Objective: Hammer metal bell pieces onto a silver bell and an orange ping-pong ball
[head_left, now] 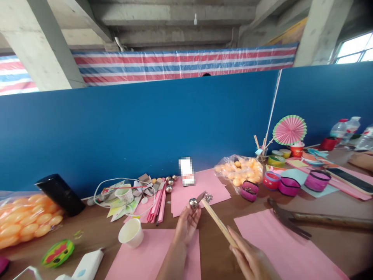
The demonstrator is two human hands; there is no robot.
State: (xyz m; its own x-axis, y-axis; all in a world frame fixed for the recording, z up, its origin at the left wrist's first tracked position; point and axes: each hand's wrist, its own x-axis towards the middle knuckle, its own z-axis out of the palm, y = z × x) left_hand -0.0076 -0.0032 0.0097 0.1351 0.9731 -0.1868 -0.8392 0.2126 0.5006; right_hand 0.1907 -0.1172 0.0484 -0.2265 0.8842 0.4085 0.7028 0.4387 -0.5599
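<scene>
My left hand (188, 223) is closed, palm up, around a shiny silver ball (193, 203) at its fingertips. In my right hand (247, 252) is a small hammer (218, 219), gripped by its pale wooden handle. Its narrow dark head is beside the silver ball; whether the two touch I cannot tell. Just beyond the head, a little heap of small shiny metal pieces (208, 197) lies on a pink sheet (201, 179). Several more silver balls (169, 189) sit at the back, left of that sheet.
A larger claw hammer (329, 219) lies at right, over pink paper (279, 241). Bags of orange balls (239, 169) stand at both sides. Purple pouches (289, 187), a paper cup (131, 233), a black cylinder (60, 194) and a phone (351, 179) are around. A blue partition (180, 124) closes the back.
</scene>
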